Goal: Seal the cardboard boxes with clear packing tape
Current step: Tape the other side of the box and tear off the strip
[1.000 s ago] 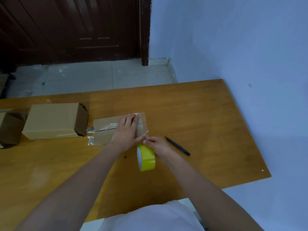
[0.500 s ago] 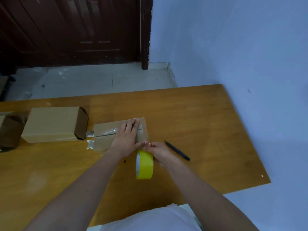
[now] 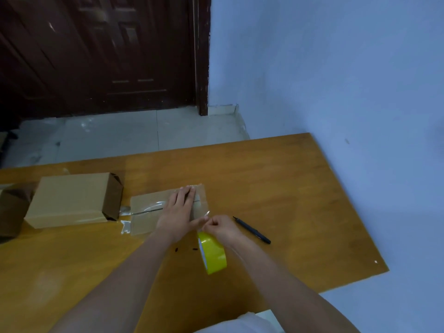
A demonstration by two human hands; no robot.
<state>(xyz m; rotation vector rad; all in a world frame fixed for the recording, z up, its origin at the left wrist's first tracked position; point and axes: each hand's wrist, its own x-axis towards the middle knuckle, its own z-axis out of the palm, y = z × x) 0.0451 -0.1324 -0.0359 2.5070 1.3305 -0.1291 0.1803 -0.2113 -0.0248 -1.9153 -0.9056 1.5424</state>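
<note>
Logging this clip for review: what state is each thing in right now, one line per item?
Flat box: closed, tape along its seam, pressed down by the left hand.
Tall box: lying on its side, end flaps loose.
Tape roll: on edge, hanging from a strip pinched by the right hand.
Pen: lying on the table, untouched.
Door: shut.

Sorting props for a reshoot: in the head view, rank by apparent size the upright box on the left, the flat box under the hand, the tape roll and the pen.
1. upright box
2. flat box, partly hidden by the left hand
3. tape roll, nearer the camera
4. pen
</note>
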